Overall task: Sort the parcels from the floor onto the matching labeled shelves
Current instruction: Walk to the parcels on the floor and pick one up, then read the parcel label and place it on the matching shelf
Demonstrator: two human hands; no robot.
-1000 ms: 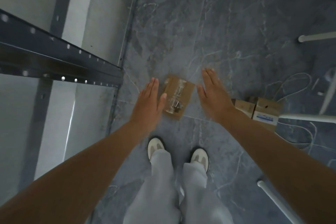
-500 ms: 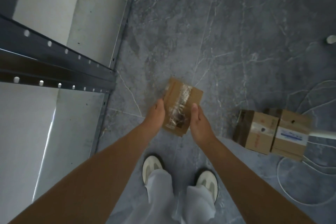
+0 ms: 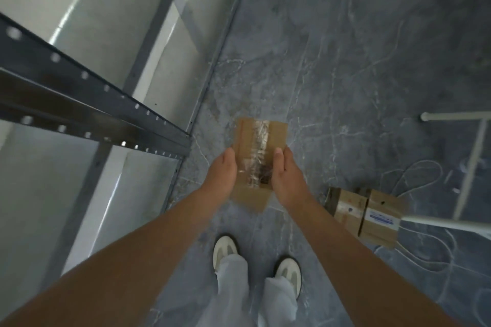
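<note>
A flat cardboard parcel (image 3: 256, 159) is sitting at the centre of the frame, held above the floor (image 3: 345, 74), its long axis running from the bottom of the frame toward the top, leaning slightly to the right. A strip of clear tape is running along that axis. The left hand (image 3: 221, 174) is pressing the left edge and the right hand (image 3: 285, 175) the right edge, thumbs on top, fingers clamped on the parcel. At the right, two more boxes (image 3: 365, 214) are lying on the floor, touching; one is carrying a white label with blue print too blurred to read. The floor is dark grey marbled stone with white cables (image 3: 425, 175) looping across it. A grey metal shelf rack (image 3: 87, 103) is filling the left side.
</note>
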